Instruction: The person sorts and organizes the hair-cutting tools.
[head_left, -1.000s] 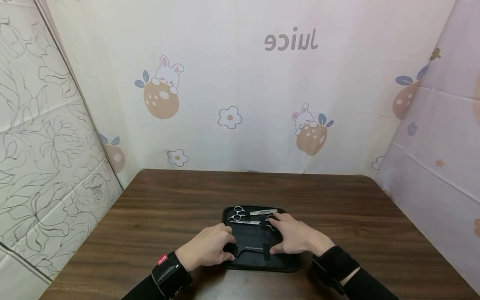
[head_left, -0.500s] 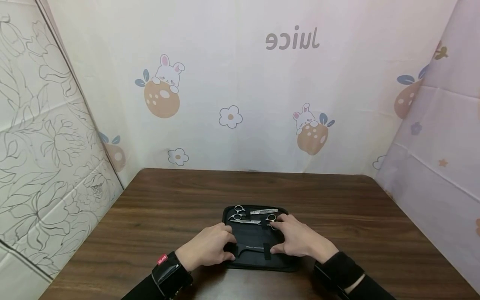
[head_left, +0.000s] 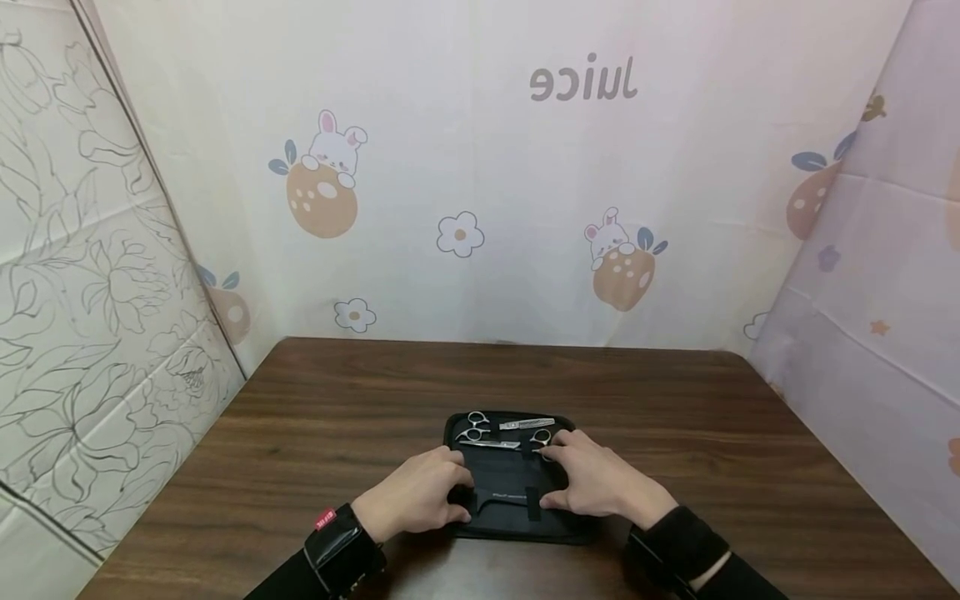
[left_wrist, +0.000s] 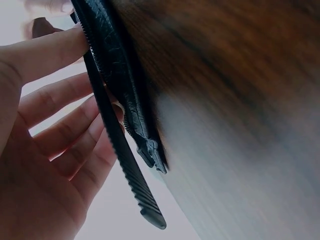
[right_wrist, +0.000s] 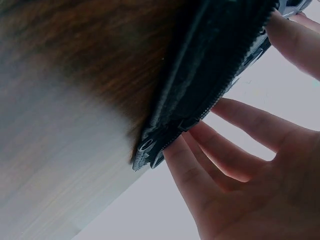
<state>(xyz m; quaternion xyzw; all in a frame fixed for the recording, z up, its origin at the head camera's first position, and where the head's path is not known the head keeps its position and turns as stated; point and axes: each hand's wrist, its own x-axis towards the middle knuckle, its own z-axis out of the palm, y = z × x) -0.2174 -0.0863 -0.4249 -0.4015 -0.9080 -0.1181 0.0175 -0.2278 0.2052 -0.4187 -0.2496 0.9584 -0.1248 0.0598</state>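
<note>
A black zip case (head_left: 498, 472) lies spread flat on the table. Along its near side is a black comb (head_left: 504, 498), its right end under an elastic strap (head_left: 533, 503). My left hand (head_left: 420, 493) holds the comb's left part between thumb and fingers; the left wrist view shows the toothed comb (left_wrist: 122, 150) jutting past the case's zipped rim. My right hand (head_left: 603, 477) rests across the case's right side, thumb beside the strap and fingertips near a scissor ring. Two scissors sit above: thinning shears (head_left: 527, 424) at the far edge and straight scissors (head_left: 491, 444).
The brown wooden table (head_left: 337, 400) extends around the case. Behind it hangs a pale printed curtain (head_left: 405, 150), with further patterned cloth at both sides. A zipper end (right_wrist: 145, 146) shows at the case's corner in the right wrist view.
My right hand has shifted slightly right, and its fingers have drawn back, leaving the scissor ring more exposed. The left hand and the case keep their places.
</note>
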